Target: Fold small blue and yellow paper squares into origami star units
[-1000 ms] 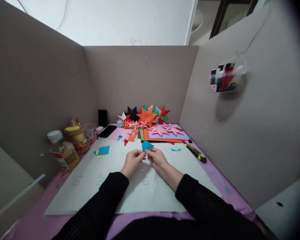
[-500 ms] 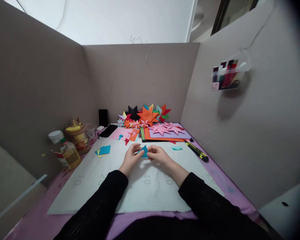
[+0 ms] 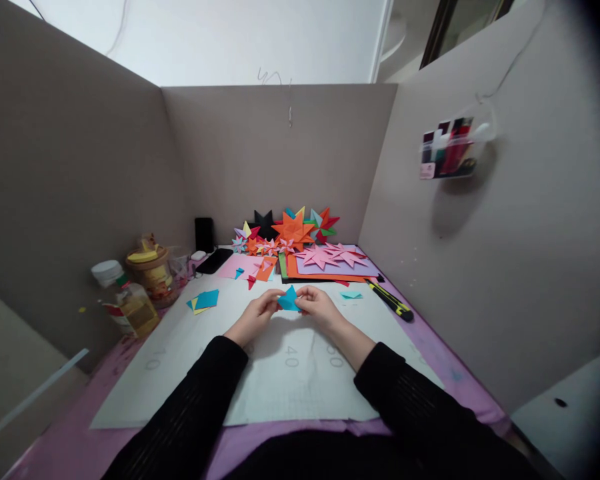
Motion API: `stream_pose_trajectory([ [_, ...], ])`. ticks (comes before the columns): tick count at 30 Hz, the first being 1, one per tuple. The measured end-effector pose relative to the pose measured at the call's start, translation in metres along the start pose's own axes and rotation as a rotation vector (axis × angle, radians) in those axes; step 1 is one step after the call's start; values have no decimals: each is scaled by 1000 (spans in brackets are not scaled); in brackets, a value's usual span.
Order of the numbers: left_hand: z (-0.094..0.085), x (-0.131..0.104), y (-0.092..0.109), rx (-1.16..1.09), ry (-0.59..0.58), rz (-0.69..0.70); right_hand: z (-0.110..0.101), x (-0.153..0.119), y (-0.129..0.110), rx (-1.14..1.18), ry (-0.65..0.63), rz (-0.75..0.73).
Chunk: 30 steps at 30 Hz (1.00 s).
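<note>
A small piece of folded blue paper [image 3: 289,299] is held just above the white sheet [image 3: 270,393], between my two hands. My left hand [image 3: 260,312] pinches its left edge with thumb and fingers. At its right edge, the fingertips of my right hand [image 3: 321,308] are closed on it too. To the left lie blue and yellow paper squares [image 3: 207,299]. A folded light turquoise paper piece [image 3: 351,295] rests to the right of my right hand. Small folded pieces, blue [image 3: 239,273] and red [image 3: 251,282], lie beyond my left hand.
Folded paper stars [image 3: 294,230] stand along the back wall, with pink stars [image 3: 320,256] on stacked coloured paper. A yellow-black utility knife [image 3: 390,300] lies at right. A glue bottle [image 3: 139,312], a brown tub [image 3: 153,270] and a phone [image 3: 215,261] are at left.
My left hand has shifted slightly left, and more of the blue paper shows between my hands. The whole view has moved a little.
</note>
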<state>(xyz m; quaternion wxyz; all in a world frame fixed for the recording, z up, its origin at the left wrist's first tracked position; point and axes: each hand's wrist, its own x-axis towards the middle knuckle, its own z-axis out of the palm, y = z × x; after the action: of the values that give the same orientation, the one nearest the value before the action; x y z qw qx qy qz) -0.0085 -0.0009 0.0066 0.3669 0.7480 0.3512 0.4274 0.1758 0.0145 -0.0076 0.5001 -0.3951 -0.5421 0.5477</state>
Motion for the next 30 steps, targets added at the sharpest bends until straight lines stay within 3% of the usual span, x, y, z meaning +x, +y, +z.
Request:
stream_pose_trajectory([
  [4,-1,-1,4,158,-85,141,0,-1,4,10,-65,-14],
  [9,-2,0,3,176,-41,155,3,-4,1,11,-137,-34],
  [14,-4,0,4,155,-100,183,4,-6,-3,-4,-137,-46],
  [30,-6,1,8,77,25,12,4,-7,-8,40,-238,-55],
])
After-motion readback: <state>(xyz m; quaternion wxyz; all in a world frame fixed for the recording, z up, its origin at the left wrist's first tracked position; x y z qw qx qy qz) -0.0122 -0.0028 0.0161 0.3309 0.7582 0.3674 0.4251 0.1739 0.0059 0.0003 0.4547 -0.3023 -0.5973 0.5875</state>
